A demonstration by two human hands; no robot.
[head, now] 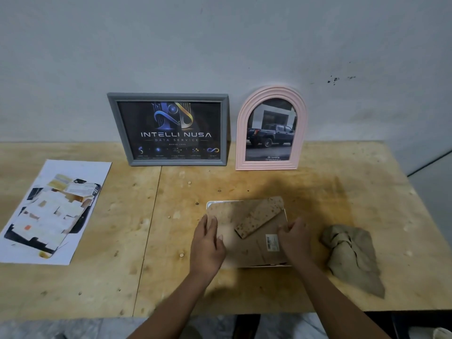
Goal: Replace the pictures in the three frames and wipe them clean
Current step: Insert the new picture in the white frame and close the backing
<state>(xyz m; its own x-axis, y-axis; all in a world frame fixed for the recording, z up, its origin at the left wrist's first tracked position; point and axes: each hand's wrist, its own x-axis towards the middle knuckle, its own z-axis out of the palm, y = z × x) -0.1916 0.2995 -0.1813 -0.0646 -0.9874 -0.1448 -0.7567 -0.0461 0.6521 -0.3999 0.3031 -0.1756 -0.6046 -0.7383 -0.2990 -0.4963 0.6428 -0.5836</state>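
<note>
A white-edged picture frame (247, 250) lies face down in the middle of the table, its brown backing board up and its speckled stand flap (259, 216) folded out. My left hand (208, 243) rests on the frame's left edge, fingers pressed flat. My right hand (294, 237) grips its right edge beside a barcode sticker. A grey rectangular frame (111, 113) with a dark logo print and a pink arched frame (241, 128) with a truck photo lean upright against the wall. A crumpled grey-brown cloth (352, 255) lies to the right of my right hand.
Loose printed pictures (53, 211) are stacked on a white sheet at the table's left. The plywood table (110, 277) runs to a front edge near me and a right edge past the cloth. A grey wall stands behind.
</note>
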